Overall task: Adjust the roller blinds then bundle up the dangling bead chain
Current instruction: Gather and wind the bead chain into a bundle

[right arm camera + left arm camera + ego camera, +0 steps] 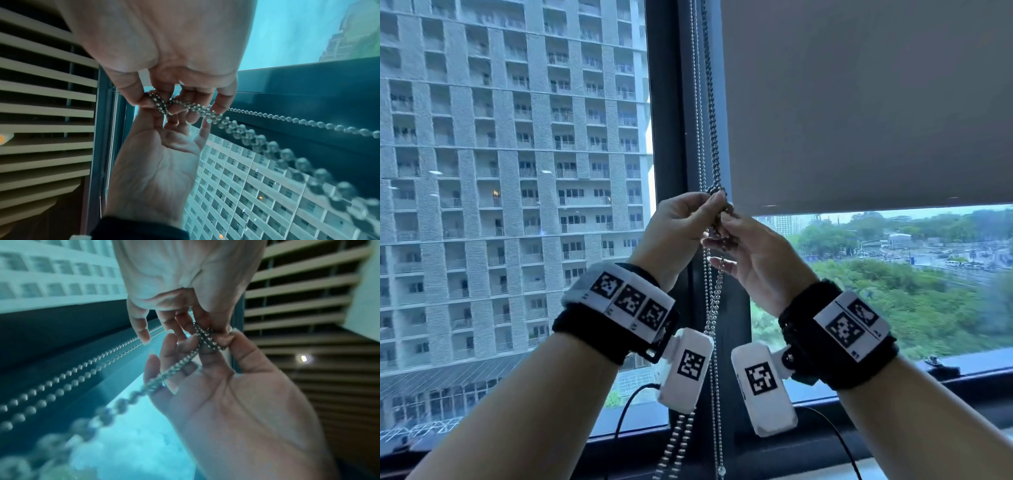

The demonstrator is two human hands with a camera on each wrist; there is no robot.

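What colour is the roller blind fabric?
The roller blind fabric is plain greyish beige, clearest in the head view.

The head camera looks forward and slightly down from behind both raised forearms, facing the window, with the left hand (681,226) and right hand (750,260) meeting near centre on the bead chain (710,137) that rises toward 12 o'clock. The left wrist camera sits very near, looking up along the palm, its own hand (236,402) entering from 5 o'clock, the other from 12. The right wrist camera looks likewise upward, its own hand (164,40) entering from 12 o'clock. All three views share the pinched chain and both hands' fingertips.
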